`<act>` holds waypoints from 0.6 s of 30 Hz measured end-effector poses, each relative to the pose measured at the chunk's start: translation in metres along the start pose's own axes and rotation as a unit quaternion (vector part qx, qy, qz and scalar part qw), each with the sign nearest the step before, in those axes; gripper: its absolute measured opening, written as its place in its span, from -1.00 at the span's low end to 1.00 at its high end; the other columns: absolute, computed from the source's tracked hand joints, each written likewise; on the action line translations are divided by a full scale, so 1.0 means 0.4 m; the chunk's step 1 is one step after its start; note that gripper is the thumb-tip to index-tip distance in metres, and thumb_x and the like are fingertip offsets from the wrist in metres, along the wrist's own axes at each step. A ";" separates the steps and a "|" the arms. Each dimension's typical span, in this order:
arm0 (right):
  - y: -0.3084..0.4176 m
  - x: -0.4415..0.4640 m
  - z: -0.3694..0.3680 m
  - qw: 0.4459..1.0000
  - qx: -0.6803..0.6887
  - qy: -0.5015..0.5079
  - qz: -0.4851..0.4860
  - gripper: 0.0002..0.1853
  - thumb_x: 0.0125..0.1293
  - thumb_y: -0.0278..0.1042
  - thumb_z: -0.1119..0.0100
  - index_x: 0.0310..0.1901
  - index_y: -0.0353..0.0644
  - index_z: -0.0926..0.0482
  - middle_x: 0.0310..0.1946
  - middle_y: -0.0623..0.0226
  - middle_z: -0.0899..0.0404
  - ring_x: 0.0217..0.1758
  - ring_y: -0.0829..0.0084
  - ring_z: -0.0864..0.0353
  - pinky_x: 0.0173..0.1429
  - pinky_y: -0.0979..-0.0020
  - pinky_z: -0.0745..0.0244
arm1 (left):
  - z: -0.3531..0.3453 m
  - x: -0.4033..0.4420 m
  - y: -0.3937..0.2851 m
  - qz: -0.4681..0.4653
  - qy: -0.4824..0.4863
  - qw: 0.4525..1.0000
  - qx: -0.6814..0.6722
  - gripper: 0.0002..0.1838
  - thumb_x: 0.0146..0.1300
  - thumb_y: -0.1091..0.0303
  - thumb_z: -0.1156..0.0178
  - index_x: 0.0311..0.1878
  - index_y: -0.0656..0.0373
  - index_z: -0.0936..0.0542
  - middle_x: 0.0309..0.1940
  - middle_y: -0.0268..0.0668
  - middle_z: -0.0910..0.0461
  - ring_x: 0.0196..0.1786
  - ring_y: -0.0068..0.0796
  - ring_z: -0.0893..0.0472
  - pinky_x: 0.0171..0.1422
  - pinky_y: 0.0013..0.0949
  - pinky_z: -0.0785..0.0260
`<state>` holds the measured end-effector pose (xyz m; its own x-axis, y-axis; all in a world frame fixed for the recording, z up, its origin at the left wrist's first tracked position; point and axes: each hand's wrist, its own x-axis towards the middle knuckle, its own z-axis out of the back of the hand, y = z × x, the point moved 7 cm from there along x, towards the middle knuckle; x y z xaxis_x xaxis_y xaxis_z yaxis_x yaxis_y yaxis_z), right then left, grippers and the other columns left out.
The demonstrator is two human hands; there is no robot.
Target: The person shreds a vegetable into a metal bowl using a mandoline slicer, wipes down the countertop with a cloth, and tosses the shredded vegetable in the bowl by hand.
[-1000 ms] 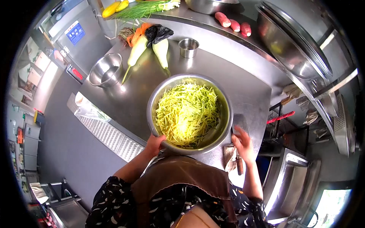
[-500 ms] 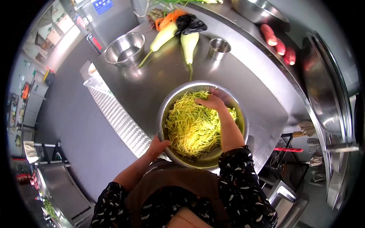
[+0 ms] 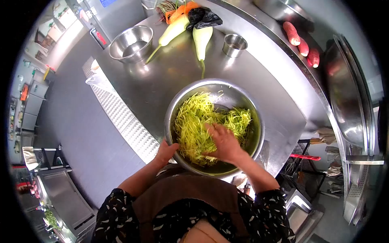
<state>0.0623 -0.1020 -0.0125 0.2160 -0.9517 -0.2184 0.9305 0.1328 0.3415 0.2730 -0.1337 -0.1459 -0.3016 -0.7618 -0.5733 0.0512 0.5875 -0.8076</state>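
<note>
A large steel mixing bowl (image 3: 256, 106) stands at the near edge of the steel table, holding a heap of thin yellow-green vegetable shreds (image 3: 192, 127). My left hand (image 3: 166, 152) grips the bowl's rim on the near left, thumb over the edge. Inside the bowl, my right hand (image 3: 224, 143) presses palm down on the shreds. Its thumb and fingers are spread apart, with the tips partly buried among them. Bare metal shows at the far side and the near right of the bowl's inside.
Beyond the bowl lie two pale green gourds (image 3: 201, 42), a black plastic bag (image 3: 204, 18), a wide steel bowl (image 3: 131, 43) and a small steel cup (image 3: 234, 45). Red-skinned roots (image 3: 291, 34) rest on the back shelf. A perforated white strip (image 3: 121, 113) runs along the left.
My right hand has moved from the bowl's far right toward its near middle. The shreds have shifted, baring metal at the far side. My left hand stays on the rim.
</note>
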 end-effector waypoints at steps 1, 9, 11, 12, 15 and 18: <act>0.019 -0.014 -0.027 1.000 -0.001 0.001 -0.001 -0.03 -0.05 0.23 -0.38 0.34 -0.04 -0.16 0.32 -0.08 -0.16 0.37 -0.06 -0.18 0.39 -0.14 -0.09 | -0.006 0.007 0.002 -0.013 0.038 0.999 -0.012 -0.49 0.09 0.52 -0.10 0.17 0.31 -0.34 -0.07 -0.19 -0.54 -0.05 -0.37 -0.55 0.04 -0.29 -0.42; 0.028 0.099 -0.171 0.992 -0.085 -0.094 0.022 -0.49 0.06 -0.47 -0.18 0.12 0.12 -0.49 0.39 0.05 -0.07 0.36 -0.24 -0.12 0.22 -0.27 -0.27 | -0.022 -0.005 -0.010 -0.053 0.055 0.996 -0.043 -0.54 0.10 0.48 -0.09 0.12 0.34 -0.38 -0.10 -0.20 -0.56 -0.13 -0.38 -0.59 -0.03 -0.32 -0.47; -0.030 0.105 -0.149 0.992 -0.070 -0.104 0.022 -0.47 0.01 -0.54 -0.21 0.08 0.11 -0.50 0.30 0.03 -0.23 0.25 -0.14 -0.34 0.05 -0.05 -0.54 | -0.039 -0.030 -0.037 -0.035 0.027 0.998 -0.052 -0.57 0.08 0.46 -0.12 0.08 0.33 -0.42 -0.18 -0.21 -0.58 -0.20 -0.41 -0.60 -0.10 -0.36 -0.48; -0.063 0.109 -0.146 0.993 -0.059 -0.105 0.009 -0.47 0.02 -0.57 -0.19 0.07 0.12 -0.50 0.23 0.01 -0.31 0.20 -0.05 -0.44 -0.02 0.09 -0.63 | -0.036 -0.025 -0.036 -0.037 0.024 0.997 -0.057 -0.57 0.08 0.46 -0.12 0.08 0.33 -0.42 -0.18 -0.21 -0.58 -0.20 -0.41 -0.60 -0.10 -0.36 -0.48; -0.132 0.075 -0.043 0.982 0.055 -0.147 -0.108 -0.49 -0.01 -0.58 -0.25 0.04 0.06 -0.52 0.18 0.05 -0.40 0.13 0.07 -0.53 -0.05 0.23 -0.67 | -0.027 -0.005 0.006 -0.070 0.018 0.997 -0.021 -0.54 0.09 0.46 -0.12 0.12 0.26 -0.40 -0.19 -0.25 -0.56 -0.24 -0.46 -0.57 -0.25 -0.43 -0.42; -0.148 0.013 0.090 0.960 0.098 -0.256 -0.049 -0.50 -0.06 -0.45 -0.38 0.01 0.03 -0.54 0.03 0.13 -0.55 0.01 0.08 -0.60 0.00 0.25 -0.63 | -0.017 0.011 0.043 -0.022 -0.005 0.999 -0.043 -0.53 0.08 0.47 -0.11 0.13 0.24 -0.40 -0.18 -0.28 -0.56 -0.24 -0.48 -0.56 -0.29 -0.45 -0.39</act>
<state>-0.0022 -0.1246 -0.0010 -0.0897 -0.9750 0.2032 0.8544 0.0295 0.5188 0.2660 -0.1251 -0.1613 -0.2916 -0.7899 -0.5394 -0.0445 0.5745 -0.8173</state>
